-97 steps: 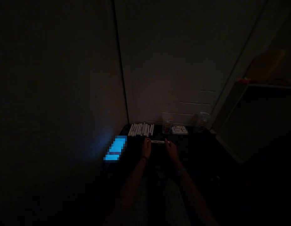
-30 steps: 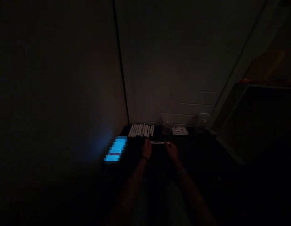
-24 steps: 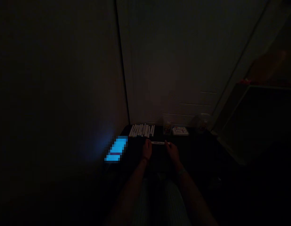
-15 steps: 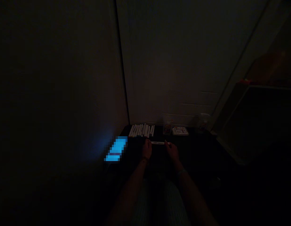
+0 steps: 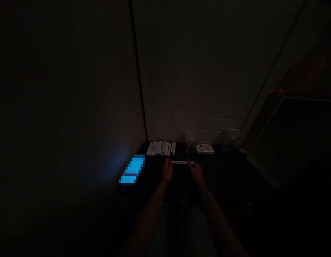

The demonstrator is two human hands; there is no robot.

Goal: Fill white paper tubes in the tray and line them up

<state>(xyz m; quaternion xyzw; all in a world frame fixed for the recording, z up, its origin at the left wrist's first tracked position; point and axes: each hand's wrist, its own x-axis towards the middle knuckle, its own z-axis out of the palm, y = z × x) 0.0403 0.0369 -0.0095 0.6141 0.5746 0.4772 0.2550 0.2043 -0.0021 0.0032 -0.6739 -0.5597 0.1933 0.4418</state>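
Observation:
A white marker (image 5: 179, 162) lies level between my two hands, dark lettering along its side. My left hand (image 5: 167, 169) is closed on its left end, and my right hand (image 5: 195, 171) pinches its right end. Just beyond my left hand, several white markers (image 5: 160, 147) lie side by side in a row on the dark table (image 5: 219, 175). Behind my right hand sits a flat stack of white markers or a marker pack (image 5: 205, 148). Dim light hides the finer details of my fingers.
A clear container (image 5: 190, 143) with a label stands left of the stack; another clear container (image 5: 231, 140) is farther right. A glowing blue, pixelated screen (image 5: 132, 169) lies at the table's left, beside the wall. A dark boxy shape (image 5: 301, 139) stands at the right.
Hardly anything differs: both hands keep hold of the marker in the same place, and the lettering on it looks slightly changed, as if the marker had turned a little.

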